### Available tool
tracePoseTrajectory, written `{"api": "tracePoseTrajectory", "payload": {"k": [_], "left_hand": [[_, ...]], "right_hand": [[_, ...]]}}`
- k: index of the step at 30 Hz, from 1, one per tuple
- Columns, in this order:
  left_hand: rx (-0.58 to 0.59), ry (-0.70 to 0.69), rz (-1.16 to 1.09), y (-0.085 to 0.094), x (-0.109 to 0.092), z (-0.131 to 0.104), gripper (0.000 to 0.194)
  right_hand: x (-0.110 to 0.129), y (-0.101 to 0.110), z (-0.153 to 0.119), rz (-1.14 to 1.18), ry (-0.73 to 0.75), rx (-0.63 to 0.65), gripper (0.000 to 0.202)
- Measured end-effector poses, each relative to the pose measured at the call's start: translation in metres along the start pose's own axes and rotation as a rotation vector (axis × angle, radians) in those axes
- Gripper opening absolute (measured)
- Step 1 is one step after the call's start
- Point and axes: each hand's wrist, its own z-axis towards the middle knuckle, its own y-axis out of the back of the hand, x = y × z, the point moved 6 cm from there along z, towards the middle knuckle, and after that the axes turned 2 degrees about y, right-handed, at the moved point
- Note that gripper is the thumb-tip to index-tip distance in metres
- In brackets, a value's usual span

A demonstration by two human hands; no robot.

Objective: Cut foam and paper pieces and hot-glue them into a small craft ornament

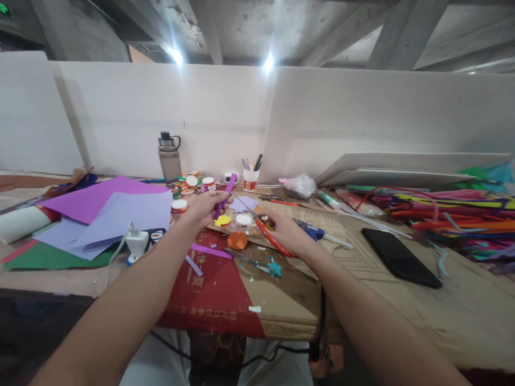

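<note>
My left hand (210,208) pinches a narrow purple paper strip (230,185), which stands up past the fingertips. In my right hand (285,229) is a pair of scissors with orange handles (269,235); its blades point up and left, close to the strip. Whether the blades touch the paper I cannot tell. Beneath the hands lie a yellow paper piece (222,220), a white round lid (243,220), an orange disc (237,240) and pale lilac paper pieces (244,203). Another purple strip (212,250) rests on the red cardboard, beside a teal star-shaped piece (274,267).
Purple and lilac sheets (124,220) spread at the left, with a white charger plug (137,241) on them. Behind stand a grey bottle (169,158) and a pen cup (251,179). A black phone (400,257) and a heap of coloured strips (454,214) lie right.
</note>
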Motion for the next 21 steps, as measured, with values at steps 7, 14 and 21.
{"api": "tracePoseTrajectory", "payload": {"k": [7, 14, 21], "left_hand": [[0.056, 0.001, 0.125, -0.007, -0.001, -0.005, 0.011], [0.060, 0.024, 0.127, -0.010, -0.004, -0.011, 0.007], [0.023, -0.009, 0.008, 0.003, -0.002, 0.001, 0.009]], "right_hand": [[-0.005, -0.007, 0.001, 0.034, -0.018, 0.043, 0.033], [-0.007, -0.008, 0.000, 0.111, 0.007, 0.044, 0.032], [0.003, 0.000, -0.005, 0.191, 0.011, -0.035, 0.029]]}}
